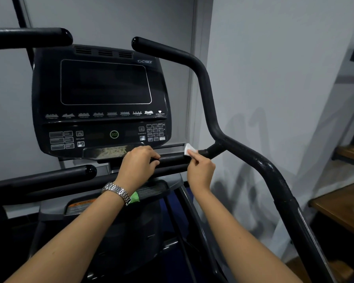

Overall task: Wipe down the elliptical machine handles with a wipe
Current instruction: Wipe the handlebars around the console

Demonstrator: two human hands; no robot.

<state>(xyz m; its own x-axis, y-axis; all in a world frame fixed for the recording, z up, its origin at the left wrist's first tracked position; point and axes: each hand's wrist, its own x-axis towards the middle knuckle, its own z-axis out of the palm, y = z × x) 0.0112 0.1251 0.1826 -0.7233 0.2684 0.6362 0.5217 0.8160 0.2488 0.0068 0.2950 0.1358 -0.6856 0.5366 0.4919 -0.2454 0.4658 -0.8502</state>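
A small white wipe [189, 149] is pinched in my right hand [200, 170] and lies against the short black crossbar handle [173, 157] below the console, near where it joins the right moving handle [208, 94]. My left hand [138, 162] grips that same crossbar handle further left, fingers curled over its top; a metal watch sits on that wrist. The left moving handle [29, 36] reaches in from the upper left, and a lower left grip [70, 173] ends in a rounded cap.
The black console [102, 99] with a dark screen and keypad stands just behind the hands. A grey wall lies behind and to the right. Wooden stair steps [341, 207] rise at the right edge. The machine's frame and a warning label [80, 206] lie below.
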